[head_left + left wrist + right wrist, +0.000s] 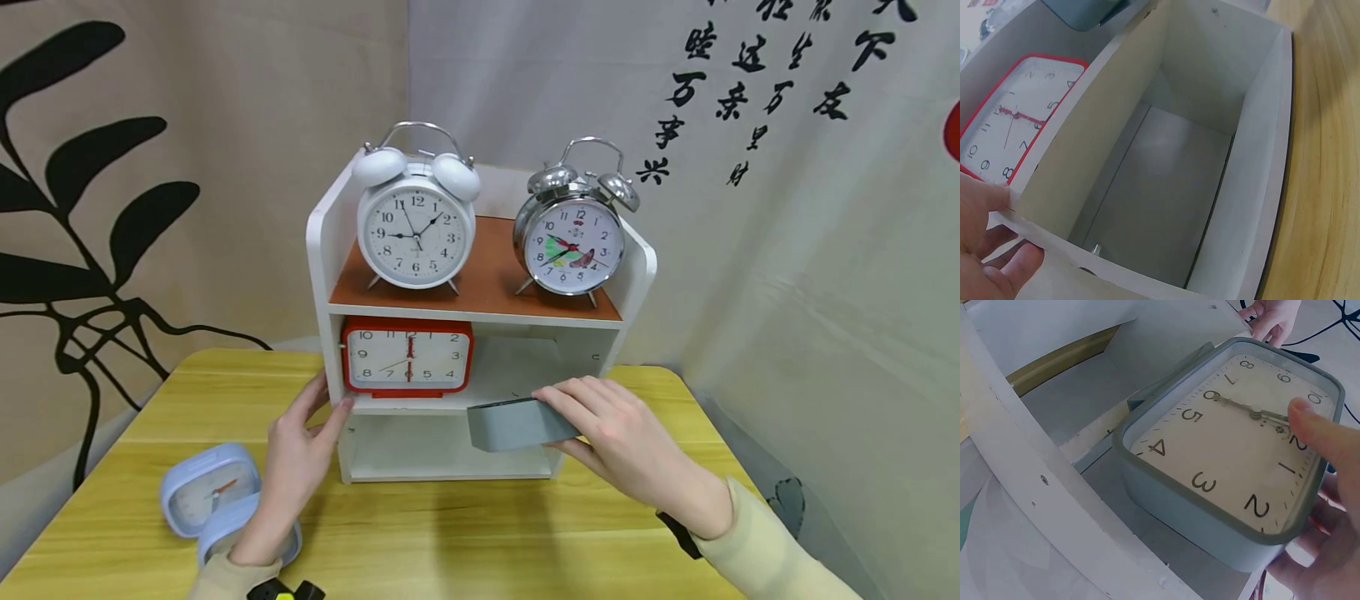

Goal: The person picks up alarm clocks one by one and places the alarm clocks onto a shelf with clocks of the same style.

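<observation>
My right hand [622,433] holds a grey-blue rectangular alarm clock [521,425] in front of the middle tier of a white shelf [324,283]. In the right wrist view, the thumb lies over the front of this clock [1229,450] and the fingers are behind it; its numbered face is tilted upward. At the shelf's left side, my left hand [296,454] grips the panel edge, thumb in front and fingers outside. Close to that thumb, a red rectangular clock [408,358] stands on the middle tier, at its left end.
A white twin-bell clock [416,237] and a silver twin-bell clock [573,246] stand on the brown top tier. Partly behind my left forearm, a light blue rounded object [180,500] with a pale face lies on the wooden table [480,542]. Printed curtains [825,250] hang behind.
</observation>
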`<state>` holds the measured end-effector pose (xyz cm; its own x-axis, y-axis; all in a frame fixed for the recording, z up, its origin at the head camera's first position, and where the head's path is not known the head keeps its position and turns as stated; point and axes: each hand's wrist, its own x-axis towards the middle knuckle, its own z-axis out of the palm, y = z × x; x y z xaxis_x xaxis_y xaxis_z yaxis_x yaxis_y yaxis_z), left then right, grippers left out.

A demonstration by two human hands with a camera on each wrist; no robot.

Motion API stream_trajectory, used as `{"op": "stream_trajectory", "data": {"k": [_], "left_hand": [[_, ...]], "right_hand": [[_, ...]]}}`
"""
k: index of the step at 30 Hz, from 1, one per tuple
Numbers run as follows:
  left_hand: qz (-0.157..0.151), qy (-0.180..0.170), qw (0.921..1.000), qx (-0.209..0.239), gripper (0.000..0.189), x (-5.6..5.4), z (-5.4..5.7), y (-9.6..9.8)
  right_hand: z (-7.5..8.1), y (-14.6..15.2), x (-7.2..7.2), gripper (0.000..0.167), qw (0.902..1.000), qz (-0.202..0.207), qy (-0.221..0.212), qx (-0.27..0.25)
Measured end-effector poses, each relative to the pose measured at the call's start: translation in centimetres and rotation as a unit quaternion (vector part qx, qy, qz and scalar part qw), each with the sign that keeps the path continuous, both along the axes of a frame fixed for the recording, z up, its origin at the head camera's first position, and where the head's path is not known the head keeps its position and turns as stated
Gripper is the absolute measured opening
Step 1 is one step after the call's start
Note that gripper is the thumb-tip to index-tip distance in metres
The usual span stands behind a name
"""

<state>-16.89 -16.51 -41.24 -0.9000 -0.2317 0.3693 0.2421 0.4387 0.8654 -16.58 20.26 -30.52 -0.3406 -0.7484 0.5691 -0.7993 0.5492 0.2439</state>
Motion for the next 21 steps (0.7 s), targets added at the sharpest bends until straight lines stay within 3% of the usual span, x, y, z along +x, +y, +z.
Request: {"op": "stream_trajectory", "data": {"k": [21], "left_hand": [[0.0,0.0,1.0,0.0,0.056,0.0,0.0,-0.1]], "right_hand": [[0.9,-0.8,-2.3,0.063,0.9998,0.01,0.001,0.018]]}}
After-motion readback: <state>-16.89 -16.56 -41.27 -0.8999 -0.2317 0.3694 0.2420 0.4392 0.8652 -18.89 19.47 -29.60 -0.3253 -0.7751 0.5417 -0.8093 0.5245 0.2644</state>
